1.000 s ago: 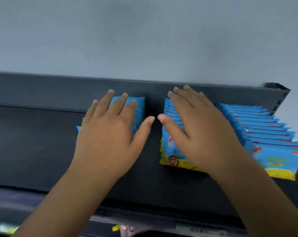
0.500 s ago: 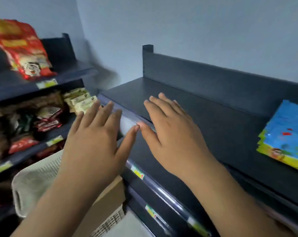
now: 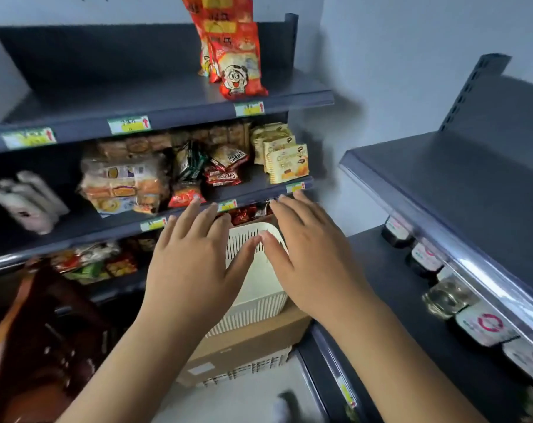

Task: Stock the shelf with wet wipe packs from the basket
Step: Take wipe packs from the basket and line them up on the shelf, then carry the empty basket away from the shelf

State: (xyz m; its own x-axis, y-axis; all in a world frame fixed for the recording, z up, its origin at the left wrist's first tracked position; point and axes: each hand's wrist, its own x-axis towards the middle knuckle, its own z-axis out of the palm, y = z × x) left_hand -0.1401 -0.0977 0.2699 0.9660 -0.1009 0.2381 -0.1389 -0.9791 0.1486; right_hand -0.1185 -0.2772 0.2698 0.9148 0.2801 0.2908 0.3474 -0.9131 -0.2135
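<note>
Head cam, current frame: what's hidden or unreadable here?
Inside of the basket: head view, covered by the left hand and right hand; what it holds cannot be told.
Price labels: head view, print too blurred to read.
Jars on the right: head view, tops hidden by the shelf edge above.
Brown object, lower left: head view, blurred and cut off by the frame edge.

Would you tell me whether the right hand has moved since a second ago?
Yes: the right hand left the dark shelf, moving left past its edge, now over the white basket.
</note>
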